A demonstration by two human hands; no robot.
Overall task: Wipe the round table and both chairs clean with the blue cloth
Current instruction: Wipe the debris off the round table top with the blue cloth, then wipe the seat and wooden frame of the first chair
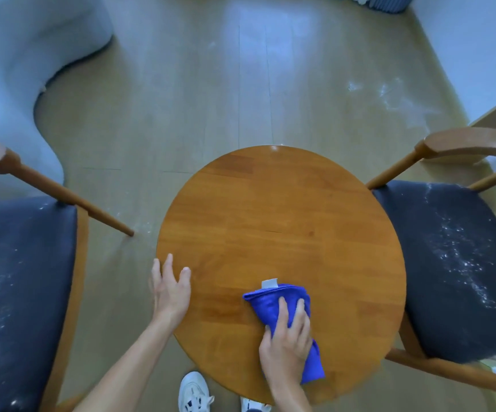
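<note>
Stage: wiping the tabletop, by my reading; both chairs look untouched.
Cloth: the blue cloth lies bunched on the near right part of the tabletop, a white tag at its far edge, its near end hanging over the rim.
Right hand: the right hand presses down on the cloth, fingers spread over it and slightly curled; the thumb lies along the cloth's left side. It reads as a pressing hold more than a pinch.
Left hand: the left hand rests flat on the left rim of the tabletop, fingers straight and holding nothing, probably steadying it.
Done: the wood shows no white specks, so the tabletop seems nearly or fully clean; whether every part was covered I cannot tell.
Left: the left chair and right chair both carry white powdery specks on their dark seats, heaviest in a streak on the right one. That is most of the work still to do.
Around: white dust also marks the floor beyond the right chair and near the left chair's leg; a pale blue sofa stands far left; white shoes show below the tabletop.
Obstacles: nothing lies on the tabletop besides the cloth; the chair arms curve over the seats and may hinder reaching their backs.
</note>
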